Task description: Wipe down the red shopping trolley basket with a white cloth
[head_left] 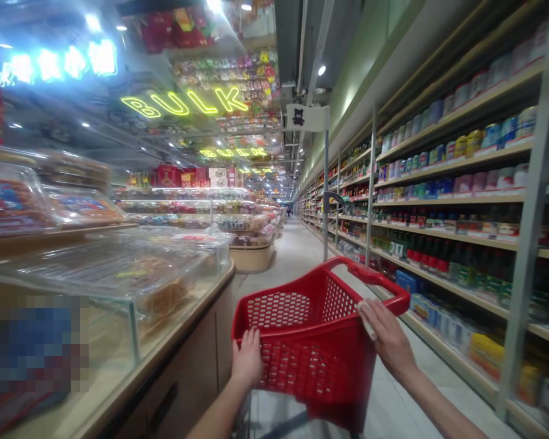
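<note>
A red plastic shopping basket (302,341) with a mesh wall sits low in front of me in a store aisle, its inside showing nothing. My left hand (246,360) grips the near left rim, fingers curled over the edge. My right hand (387,338) is closed on the right rim near the red handle (370,274), with something small and white under the fingers.
A glass-covered bulk-food counter (132,286) runs close along my left. Tall shelves (462,244) of bottles and tins line the right. The tiled aisle floor (297,250) runs ahead between them. A grey pole (325,195) with a bear sign stands beyond the basket.
</note>
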### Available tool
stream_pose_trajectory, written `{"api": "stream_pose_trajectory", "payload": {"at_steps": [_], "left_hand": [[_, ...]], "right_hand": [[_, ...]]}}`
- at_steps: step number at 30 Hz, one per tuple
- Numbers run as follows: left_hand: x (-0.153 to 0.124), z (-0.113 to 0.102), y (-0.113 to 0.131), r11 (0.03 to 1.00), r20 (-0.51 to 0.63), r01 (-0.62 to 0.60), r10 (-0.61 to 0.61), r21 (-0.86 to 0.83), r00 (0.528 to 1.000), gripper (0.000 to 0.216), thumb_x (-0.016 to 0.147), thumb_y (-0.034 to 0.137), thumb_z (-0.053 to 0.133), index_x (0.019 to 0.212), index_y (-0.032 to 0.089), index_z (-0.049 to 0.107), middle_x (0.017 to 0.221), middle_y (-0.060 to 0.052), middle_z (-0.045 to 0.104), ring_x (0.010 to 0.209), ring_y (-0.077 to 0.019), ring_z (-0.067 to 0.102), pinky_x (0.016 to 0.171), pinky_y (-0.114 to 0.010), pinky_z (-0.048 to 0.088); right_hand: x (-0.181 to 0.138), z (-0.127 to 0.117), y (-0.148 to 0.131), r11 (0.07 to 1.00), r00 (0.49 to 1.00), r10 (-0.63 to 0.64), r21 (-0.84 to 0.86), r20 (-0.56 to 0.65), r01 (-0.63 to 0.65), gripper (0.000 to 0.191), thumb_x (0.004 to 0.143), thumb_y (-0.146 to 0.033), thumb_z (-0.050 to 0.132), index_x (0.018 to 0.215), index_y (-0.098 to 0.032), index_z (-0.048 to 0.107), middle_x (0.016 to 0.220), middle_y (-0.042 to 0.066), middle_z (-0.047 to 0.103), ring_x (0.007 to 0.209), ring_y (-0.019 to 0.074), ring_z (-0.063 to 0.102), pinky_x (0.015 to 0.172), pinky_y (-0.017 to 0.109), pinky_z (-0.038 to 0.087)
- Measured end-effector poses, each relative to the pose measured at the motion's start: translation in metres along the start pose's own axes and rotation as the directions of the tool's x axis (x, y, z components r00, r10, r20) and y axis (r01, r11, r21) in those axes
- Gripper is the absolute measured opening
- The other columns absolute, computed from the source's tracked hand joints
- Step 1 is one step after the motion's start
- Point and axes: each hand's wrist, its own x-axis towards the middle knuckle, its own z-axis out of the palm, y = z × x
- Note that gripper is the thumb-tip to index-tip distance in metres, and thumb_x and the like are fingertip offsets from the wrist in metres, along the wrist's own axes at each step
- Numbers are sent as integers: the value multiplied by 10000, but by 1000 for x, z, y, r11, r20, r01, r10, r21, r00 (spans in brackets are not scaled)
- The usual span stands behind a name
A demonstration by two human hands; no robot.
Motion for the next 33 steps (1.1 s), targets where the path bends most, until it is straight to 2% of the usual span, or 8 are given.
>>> {"api": "stream_pose_trajectory", "payload": {"at_steps": [3, 9, 13, 18, 23, 27, 30, 33], "left_hand": [[-7, -1, -11, 1000, -9, 20, -20, -4, 1000, 763, 639, 105, 394, 1379, 106, 208, 1451, -92, 211, 1337, -212, 162, 1066, -482, 147], [-26, 2, -13, 999, -40, -33, 32, -15, 999, 786, 639, 151, 427, 1387, 140, 188, 1453, -84, 215, 1336, -222, 163, 1065, -483, 130], [-37, 3, 0, 999, -66, -43, 41, -26, 997, 788, 646, 218, 452, 1383, 122, 192, 1441, -110, 244, 1321, -252, 192, 1056, -489, 133], [-44, 6, 24, 993, -101, -108, 104, -40, 990, 776, 650, 238, 469, 1373, 111, 221, 1396, -131, 328, 1273, -275, 274, 1048, -489, 149], [-48, 8, 56, 977, -78, -179, 171, -111, 982, 751, 676, 254, 472, 1370, 110, 224, 1417, -133, 287, 1295, -261, 247, 1062, -473, 145], [-39, 9, 54, 938, -19, -308, 309, -161, 951, 769, 680, 293, 470, 1372, 106, 191, 1435, -112, 256, 1317, -216, 212, 1083, -419, 135], [-29, 10, 40, 945, 36, -311, 316, -103, 948, 736, 673, 256, 468, 1354, 112, 232, 1425, -113, 281, 1326, -228, 188, 1078, -478, 102], [-26, 12, 40, 930, 35, -365, 367, -37, 930, 669, 704, 207, 435, 1342, 103, 262, 1422, -121, 285, 1331, -237, 167, 1073, -503, 71]], "right_hand": [[21, 3, 14, 985, 992, 128, -118, -8, -128, 447, 775, -97, 370, 1180, -196, 535, 1321, 114, 437, 1270, 276, 308, 969, 488, 350], [-2, 40, 23, 977, 964, 174, -159, 201, -143, 421, 806, -120, 337, 1157, -209, 551, 1372, 110, 370, 1294, 295, 231, 869, 487, 412], [7, 48, 24, 971, 930, 219, -157, 297, -179, 403, 812, -125, 346, 1154, -178, 553, 1339, 139, 406, 1277, 307, 257, 885, 503, 390], [16, 70, -33, 998, 878, 16, 50, 478, -45, 407, 777, -78, 394, 1135, -167, 566, 1271, 123, 491, 1216, 264, 374, 928, 450, 380], [-3, 90, -112, 970, 882, -13, 219, 471, -103, 473, 761, -44, 375, 1198, -150, 522, 1293, 129, 471, 1251, 236, 334, 964, 437, 353], [-10, 89, -111, 948, 887, -33, 295, 461, -118, 470, 758, -50, 373, 1197, -135, 520, 1284, 131, 478, 1259, 239, 319, 980, 452, 336], [-12, 86, -94, 947, 887, 16, 277, 461, -161, 447, 762, -62, 368, 1169, -133, 539, 1263, 137, 495, 1248, 249, 334, 960, 461, 354], [-19, 78, -101, 944, 883, 25, 280, 468, -175, 453, 760, -69, 379, 1183, -131, 527, 1273, 136, 485, 1253, 253, 326, 958, 453, 355]]}}
